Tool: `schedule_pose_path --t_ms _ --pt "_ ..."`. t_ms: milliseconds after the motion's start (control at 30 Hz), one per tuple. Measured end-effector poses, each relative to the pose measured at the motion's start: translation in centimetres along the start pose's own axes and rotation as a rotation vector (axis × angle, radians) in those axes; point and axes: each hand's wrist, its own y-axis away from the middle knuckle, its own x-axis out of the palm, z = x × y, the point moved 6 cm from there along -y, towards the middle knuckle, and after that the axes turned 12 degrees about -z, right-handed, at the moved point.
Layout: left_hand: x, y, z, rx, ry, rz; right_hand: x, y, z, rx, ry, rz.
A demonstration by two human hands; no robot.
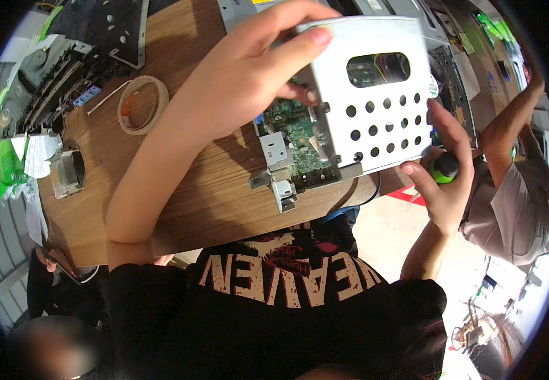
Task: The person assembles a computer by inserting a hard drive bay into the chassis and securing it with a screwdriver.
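Observation:
A silver-white sheet-metal bracket point(371, 95) with an oval slot and rows of round holes is held tilted over a green circuit board point(295, 130). My left hand point(246, 79) grips its upper left edge, thumb on the face and fingers behind. At the right edge, my right hand point(447, 190) has its thumb near the lower corner and a finger along the side. A screwdriver point(444, 168) with a green and black handle rests in that same hand. The board carries metal connector housings point(276, 149) at its near left corner. Much of it is hidden under the bracket.
On the wooden table point(186, 215) lie a tape roll point(143, 104) and a small clear plastic box point(68, 173). Dark machine parts point(46, 95) and a green package point(3, 149) crowd the left. Another person point(509, 202) is close by on the right.

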Motion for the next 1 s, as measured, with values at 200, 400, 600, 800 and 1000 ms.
schedule_pose_path --t_ms 200,400,600,800,1000 --pt "1.1 0.7 -4.6 0.637 -0.447 0.113 -0.9 0.0 -1.0 0.257 -0.087 -0.048" --pt "2.5 4.7 -4.2 1.159 -0.595 0.022 -0.5 0.3 -2.7 0.484 -0.222 -0.043" --pt "3.4 9.7 -2.3 1.193 -0.915 0.038 1.3 0.2 -2.6 0.527 -0.397 0.073" --pt "4.4 9.9 -1.1 1.201 -1.088 0.04 3.4 -0.2 -2.7 0.515 -0.428 0.107" --pt "1.9 9.3 -2.7 1.037 -0.903 0.094 3.6 -0.5 -3.0 0.534 -0.436 0.103"
